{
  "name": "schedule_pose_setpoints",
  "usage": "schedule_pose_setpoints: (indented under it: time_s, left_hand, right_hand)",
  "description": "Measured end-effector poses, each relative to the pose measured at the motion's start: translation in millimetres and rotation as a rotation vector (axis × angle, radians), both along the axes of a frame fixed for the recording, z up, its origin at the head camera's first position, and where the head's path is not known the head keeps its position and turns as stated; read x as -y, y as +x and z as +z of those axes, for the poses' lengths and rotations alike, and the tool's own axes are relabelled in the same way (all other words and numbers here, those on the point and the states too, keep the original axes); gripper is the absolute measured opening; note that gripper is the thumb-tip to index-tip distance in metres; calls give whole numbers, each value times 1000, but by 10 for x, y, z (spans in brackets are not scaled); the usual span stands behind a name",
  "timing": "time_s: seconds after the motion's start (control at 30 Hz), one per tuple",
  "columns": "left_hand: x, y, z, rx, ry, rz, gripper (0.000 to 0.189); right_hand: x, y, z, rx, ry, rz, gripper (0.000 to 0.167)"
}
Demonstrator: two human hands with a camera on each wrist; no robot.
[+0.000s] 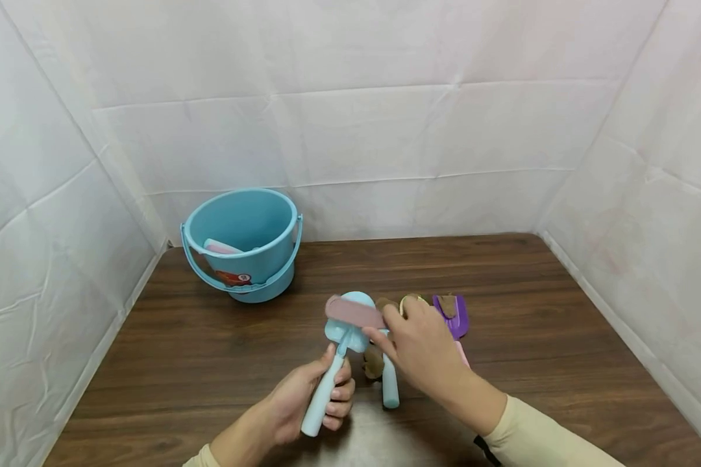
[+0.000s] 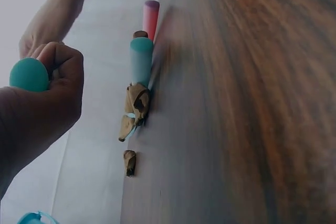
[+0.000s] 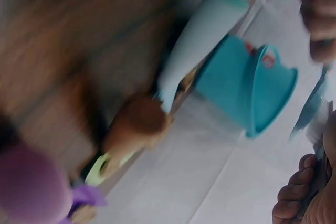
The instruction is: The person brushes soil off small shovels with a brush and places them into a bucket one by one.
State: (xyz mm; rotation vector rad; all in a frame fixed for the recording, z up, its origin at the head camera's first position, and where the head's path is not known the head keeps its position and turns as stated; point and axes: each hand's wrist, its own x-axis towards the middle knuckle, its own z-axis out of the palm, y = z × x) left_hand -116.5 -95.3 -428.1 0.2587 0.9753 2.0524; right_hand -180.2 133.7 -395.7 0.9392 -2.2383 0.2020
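Note:
My left hand [image 1: 304, 399] grips the pale-blue handle of a toy shovel [image 1: 322, 397], its light-blue head tilted up. In the left wrist view, the fingers are curled round the handle, with its teal end [image 2: 29, 75] showing. My right hand [image 1: 423, 340] holds a long, flat mauve piece with a rounded end [image 1: 356, 311] across the shovel head; motion blurs it, and its kind is unclear. In the right wrist view, the fingers [image 3: 294, 198] curl round its dark edge. Under the right hand lies a second pale-blue handle [image 1: 390, 384] beside a brown lump [image 1: 372, 362].
A light-blue bucket [image 1: 263, 299] stands at the back left, a pink-and-white piece [image 1: 221, 247] inside. Right of my right hand lies a purple toy tool [image 1: 460, 319] with a pink handle [image 1: 462, 354] and brown material on it. White sheets [image 1: 374, 136] hang behind and at both sides.

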Motion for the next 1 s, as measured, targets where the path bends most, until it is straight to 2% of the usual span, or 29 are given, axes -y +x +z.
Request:
schedule_pose_setpoints:
  time_s: [0.17,0.3,0.37,0.53,0.6,0.7,0.87,1.0]
  left_hand:
    - [0,37,-17,-12,-19,-13,50]
    - [5,59,-44,-13,-46,-14,50]
    - [8,55,-49,-6,-56,-3,50]
    - [5,14,-33,9,-74,21,49]
    - [-2,5,-22,8,-72,16,49]
    - [-5,13,-13,-1,-70,-7,50]
    - [11,50,-14,-15,-81,-47,51]
    - [32,66,-10,-15,-86,-34,51]
  right_hand:
    - [-179,-198,2,41,14,-109,50]
    - [-235,-199,11,77,14,-150,44]
    - [-197,-116,25,85,-13,-113,48]
    - [-6,160,22,56,-27,58,56]
    - [34,190,5,26,-4,75,56]
    - [1,113,-15,1,11,30,57]
    - [-194,-149,-43,-13,0,-94,57]
    - [-269,-237,-43,-11,-6,-131,56]
